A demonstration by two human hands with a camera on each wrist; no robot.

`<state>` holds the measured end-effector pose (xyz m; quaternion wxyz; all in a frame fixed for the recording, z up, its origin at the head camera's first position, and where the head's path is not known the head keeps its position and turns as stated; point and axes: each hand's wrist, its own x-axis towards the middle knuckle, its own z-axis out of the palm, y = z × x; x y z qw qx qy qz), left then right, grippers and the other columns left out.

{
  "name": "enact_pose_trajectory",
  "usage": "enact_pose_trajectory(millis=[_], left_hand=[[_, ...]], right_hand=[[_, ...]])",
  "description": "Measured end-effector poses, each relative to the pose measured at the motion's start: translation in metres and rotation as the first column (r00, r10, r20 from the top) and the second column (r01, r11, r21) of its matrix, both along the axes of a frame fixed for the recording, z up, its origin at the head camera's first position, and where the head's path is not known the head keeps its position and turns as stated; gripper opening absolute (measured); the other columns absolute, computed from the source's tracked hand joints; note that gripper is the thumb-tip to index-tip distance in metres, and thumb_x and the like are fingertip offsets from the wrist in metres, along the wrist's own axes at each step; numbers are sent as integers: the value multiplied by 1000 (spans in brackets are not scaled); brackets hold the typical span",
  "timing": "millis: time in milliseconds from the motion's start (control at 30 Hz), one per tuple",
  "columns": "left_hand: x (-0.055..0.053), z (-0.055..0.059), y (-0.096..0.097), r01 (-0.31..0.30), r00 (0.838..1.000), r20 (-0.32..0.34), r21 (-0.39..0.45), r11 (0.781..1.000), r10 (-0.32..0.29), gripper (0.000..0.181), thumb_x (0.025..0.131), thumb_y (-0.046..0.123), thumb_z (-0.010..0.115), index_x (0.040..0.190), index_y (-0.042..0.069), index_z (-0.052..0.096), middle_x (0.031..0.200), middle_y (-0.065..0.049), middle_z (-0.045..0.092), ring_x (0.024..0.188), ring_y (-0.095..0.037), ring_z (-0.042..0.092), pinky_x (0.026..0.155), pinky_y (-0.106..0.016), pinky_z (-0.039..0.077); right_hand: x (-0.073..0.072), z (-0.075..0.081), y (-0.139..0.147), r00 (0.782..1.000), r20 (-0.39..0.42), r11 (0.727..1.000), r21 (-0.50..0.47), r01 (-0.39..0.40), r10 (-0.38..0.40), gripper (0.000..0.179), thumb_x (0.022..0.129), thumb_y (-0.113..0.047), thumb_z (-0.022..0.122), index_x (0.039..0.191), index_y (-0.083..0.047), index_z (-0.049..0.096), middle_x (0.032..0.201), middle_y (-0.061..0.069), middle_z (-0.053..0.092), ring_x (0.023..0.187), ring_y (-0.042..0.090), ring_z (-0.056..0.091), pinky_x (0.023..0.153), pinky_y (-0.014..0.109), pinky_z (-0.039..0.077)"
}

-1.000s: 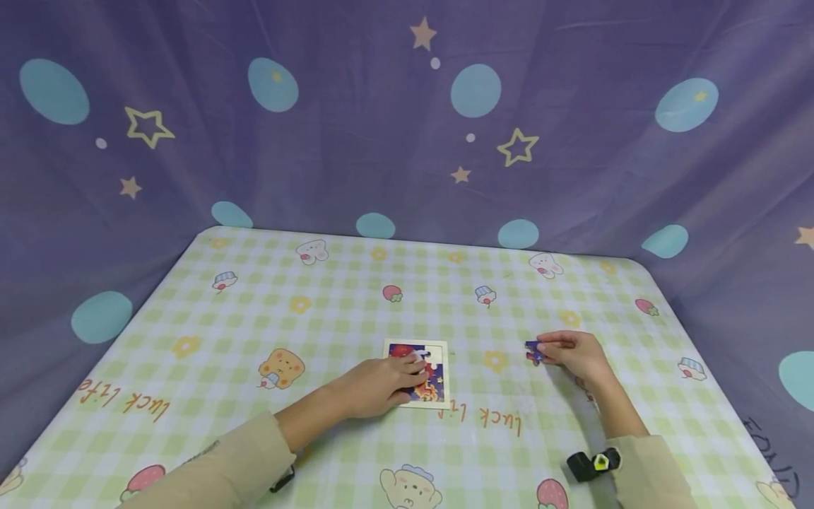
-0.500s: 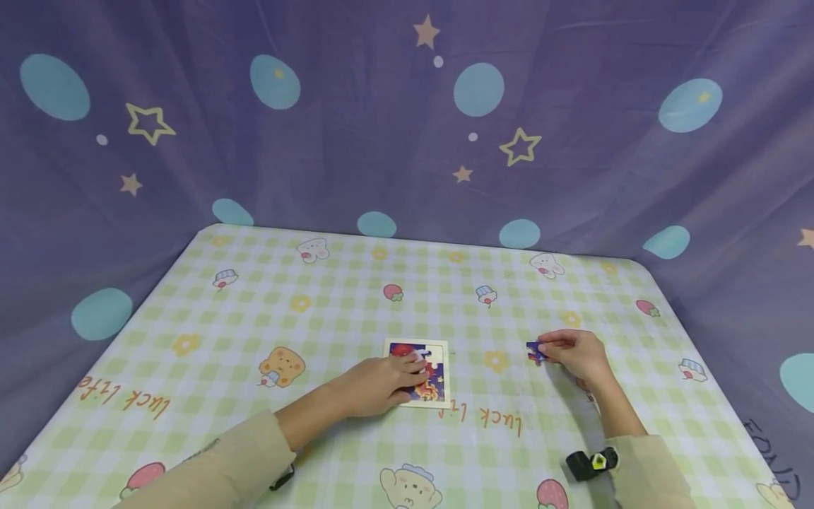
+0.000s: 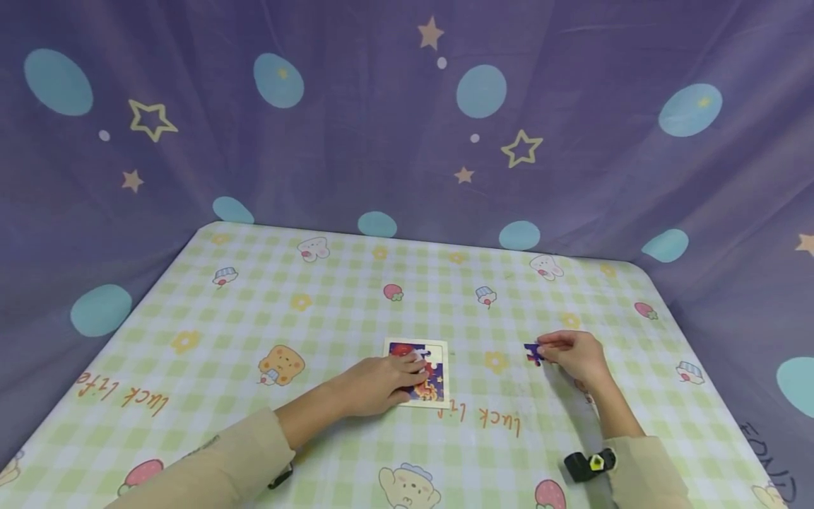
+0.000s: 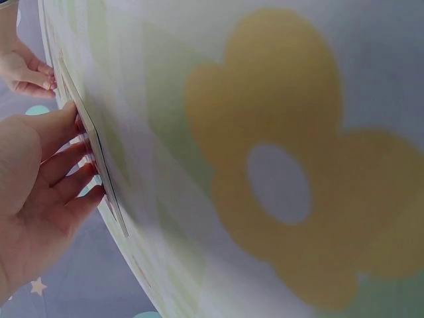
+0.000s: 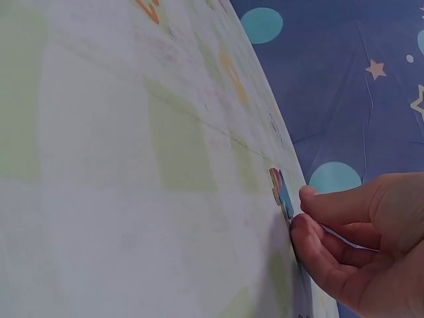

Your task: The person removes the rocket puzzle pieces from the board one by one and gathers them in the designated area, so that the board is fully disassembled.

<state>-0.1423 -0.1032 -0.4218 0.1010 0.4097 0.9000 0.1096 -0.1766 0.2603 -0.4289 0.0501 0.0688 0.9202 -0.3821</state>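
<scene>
A small jigsaw puzzle (image 3: 436, 393) in a cream frame lies at the middle of the table, with a red and dark blue picture and a pale unfilled patch at its upper right. My left hand (image 3: 375, 387) rests on its left part, fingers spread over the picture and hiding some of it. In the left wrist view, the fingertips (image 4: 96, 190) touch the board's face. To the right, my right hand (image 3: 575, 357) pinches a loose blue and red puzzle piece (image 3: 531, 352) at its right edge. The right wrist view shows this piece (image 5: 277, 187) low over the cloth, beside the thumb and forefinger.
A green and white checked cloth (image 3: 343, 297) printed with cartoon animals, flowers and strawberries covers the table. Behind it hangs a purple curtain (image 3: 381, 141) with stars and blue ovals. A black wrist device (image 3: 588, 464) sits at the right sleeve.
The puzzle piece in my right hand has turned slightly between the fingers, staying in about the same spot. My left hand has stayed on the puzzle.
</scene>
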Motion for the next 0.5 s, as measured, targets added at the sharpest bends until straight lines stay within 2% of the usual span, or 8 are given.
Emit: enact_pose_trajectory(millis=[333, 500], left_hand=[[0, -1, 0, 4, 1000, 5, -1, 1000, -4, 43, 97, 26, 56, 138, 15, 53, 150, -3, 45, 141, -21, 41, 114, -40, 40], [-1, 0, 0, 8, 1000, 9, 10, 1000, -8, 43, 97, 25, 56, 138, 14, 53, 149, -4, 46, 141, -22, 42, 114, -40, 40]], right_hand=[[1, 8, -6, 995, -83, 996, 71, -53, 59, 25, 86, -20, 72, 103, -2, 73, 90, 12, 76, 69, 3, 64, 61, 17, 50], [-3, 12, -19, 989, -108, 994, 60, -93, 99, 24, 84, -18, 73, 103, -2, 73, 90, 13, 76, 69, 4, 66, 61, 18, 51]])
